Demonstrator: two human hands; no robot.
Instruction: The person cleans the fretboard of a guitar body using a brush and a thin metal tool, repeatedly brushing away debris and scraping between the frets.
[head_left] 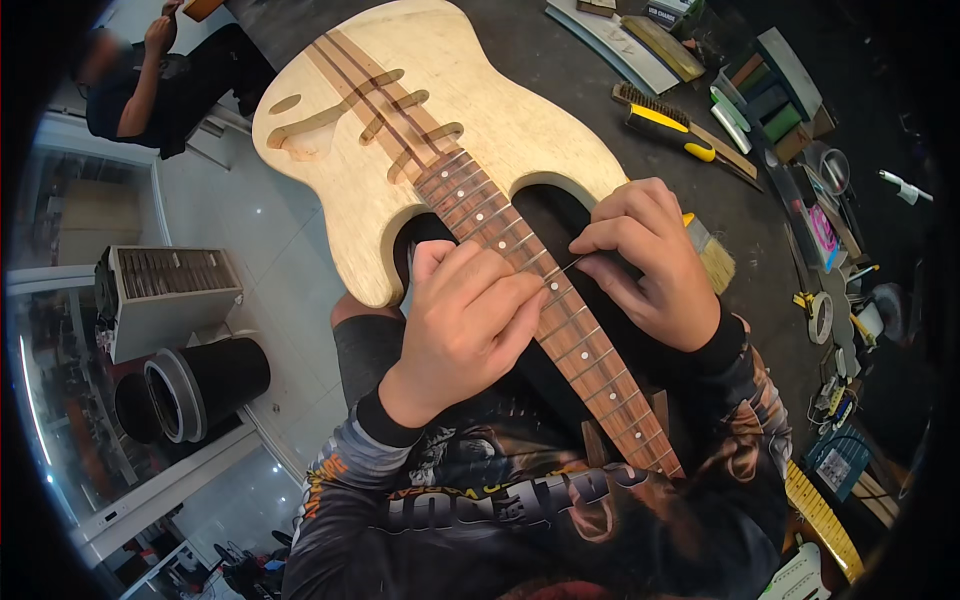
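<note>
An electric guitar with a bare, pale wood body (530, 75) and a dark fretboard (595, 358) with white dot inlays lies diagonally before me, its neck toward my lap. Over the left edge of the fretboard, my left hand (460, 315) is closed, its fingertips curled down near the frets; what they hold is hidden. My right hand (645, 260) is on the other side of the neck, thumb and forefinger pinched on a thin fret wire (572, 266) at the fretboard's edge. The two hands face each other across the same stretch of neck.
On the dark bench to the right lie a yellow-and-black wire brush (670, 130), a paintbrush (712, 258), a tape roll (820, 318) and assorted tools. Another guitar neck (825, 520) is at lower right. A black bin (215, 388) stands at left; another person (150, 95) sits at upper left.
</note>
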